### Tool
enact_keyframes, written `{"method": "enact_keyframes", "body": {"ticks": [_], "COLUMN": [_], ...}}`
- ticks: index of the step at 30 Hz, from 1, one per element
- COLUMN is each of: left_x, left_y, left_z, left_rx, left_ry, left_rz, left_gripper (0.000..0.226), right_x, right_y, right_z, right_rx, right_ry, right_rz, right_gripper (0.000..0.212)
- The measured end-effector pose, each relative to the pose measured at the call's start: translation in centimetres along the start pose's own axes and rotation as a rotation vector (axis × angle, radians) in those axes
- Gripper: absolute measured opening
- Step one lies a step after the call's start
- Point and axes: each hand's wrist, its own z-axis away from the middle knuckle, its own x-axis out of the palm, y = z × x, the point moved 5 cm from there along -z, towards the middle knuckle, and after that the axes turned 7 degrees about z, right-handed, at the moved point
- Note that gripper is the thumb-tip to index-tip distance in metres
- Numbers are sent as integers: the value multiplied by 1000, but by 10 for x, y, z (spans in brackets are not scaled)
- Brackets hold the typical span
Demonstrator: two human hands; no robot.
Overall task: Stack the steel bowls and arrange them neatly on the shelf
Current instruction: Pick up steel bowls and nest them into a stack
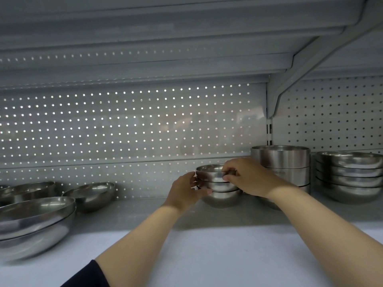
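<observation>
While both hands close on it, the small stack of steel bowls (pixel 219 187) stands near the shelf's (pixel 207 245) back edge. Left hand (pixel 187 193) grips its left side; right hand (pixel 246 176) pinches the top rim, beside a taller bowl stack (pixel 288 164).

Right side of the small stack of three round steel bowls (pixel 217 184) hidden behind the right hand (pixel 248 177). Lower part of the tall stack of straight-sided steel bowls (pixel 281 160) at three o'clock covered by the right wrist. Large shallow steel bowls (pixel 35 222) at nine o'clock blurred, cut off by the left edge. Stack of wide steel bowls (pixel 350 177) clipped by the right edge. Dark sleeve (pixel 89 276) cut off at six o'clock.
</observation>
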Motion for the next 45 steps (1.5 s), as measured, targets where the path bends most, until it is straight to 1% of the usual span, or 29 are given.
{"method": "enact_keyframes", "body": {"ticks": [5, 8, 9, 10, 14, 16, 19, 21, 23, 25, 27, 28, 30, 32, 33, 37, 40, 45], "left_x": [-2, -7, -10, -13, -33, -46, -83, -122, -170, -224, -275, -295, -317, -327, -333, -340, -340, -336], "left_y": [2, 8, 10, 14, 40, 55, 69, 71, 70, 64, 53, 45, 27, 6, -5, -36, -44, -54], "left_z": [1, 4, 6, 8, 19, 31, 67, 94, 119, 141, 161, 169, 179, 184, 185, 176, 171, 170], "left_rx": [-21, -87, -120, -142, -150, -119, -50, 24, 64, 51, 10, -12, -39, -63, -73, -75, -40, -2], "left_ry": [-5, -11, -11, -9, 12, 14, 20, 30, 68, 147, 222, 232, 181, 105, 67, -51, -59, -56], "left_rz": [-41, -80, -91, -127, -323, -434, -587, -677, -758, -804, -802, -777, -740, -718, -694, -537, -456, -428], "left_gripper": [43, 67, 73, 74, 50, 44, 42, 42, 43, 44, 48, 50, 52, 53, 54, 46, 37, 35], "right_x": [-6, -13, -15, -15, -12, -12, -14, -15, -14, -6, 7, 14, 33, 57, 70, 98, 103, 114], "right_y": [-4, -11, -14, -16, -30, -41, -65, -87, -113, -148, -188, -209, -245, -270, -281, -301, -305, -308], "right_z": [2, 2, 2, 2, 2, 3, 6, 9, 13, 20, 24, 24, 21, 17, 13, 5, 1, 0], "right_rx": [19, -11, -19, -28, -76, -93, -96, -103, -128, -172, -204, -206, -166, -104, -77, 4, 81, 126], "right_ry": [35, 101, 115, 122, 85, 56, 9, -8, -15, -62, -82, -80, -95, -156, -184, -209, -204, -151], "right_rz": [-24, -26, -29, -27, -13, -34, -95, -132, -122, -102, -138, -165, -196, -187, -191, -245, -323, -456], "right_gripper": [16, 14, 13, 13, 13, 11, 5, 3, 6, 12, 17, 21, 32, 47, 50, 43, 40, 29]}}
